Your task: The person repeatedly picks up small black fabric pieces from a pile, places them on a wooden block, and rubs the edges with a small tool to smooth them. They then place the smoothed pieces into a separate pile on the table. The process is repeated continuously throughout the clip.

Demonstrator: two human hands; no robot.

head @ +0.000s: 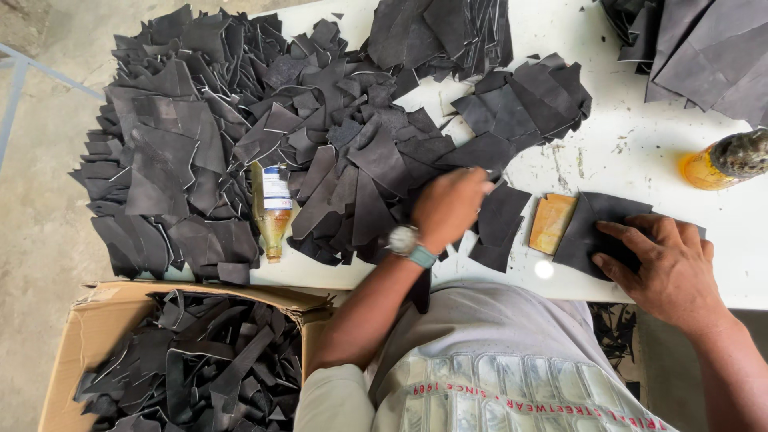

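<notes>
— On the white table point(640, 152), where does each hand sit?

— Left hand point(448, 206) is out over the edge of the big heap of dark leather offcuts point(240, 136), fingers curled down onto a piece there — whether they actually pinch it I cannot tell, since the back of the hand hides the tips. A wristwatch point(402, 239) shows on that wrist.

— And the other?

— Right hand point(668, 268) lies flat, fingers spread and released, pressing on a dark leather piece point(596, 220) near the table's front edge. Just beside that piece lies a small orange-brown block point(552, 223).

— Anything else close by?

— A glass bottle point(273, 210) lies among the scraps, and a cardboard box point(96, 336) of more offcuts stands below the table at the left.
</notes>
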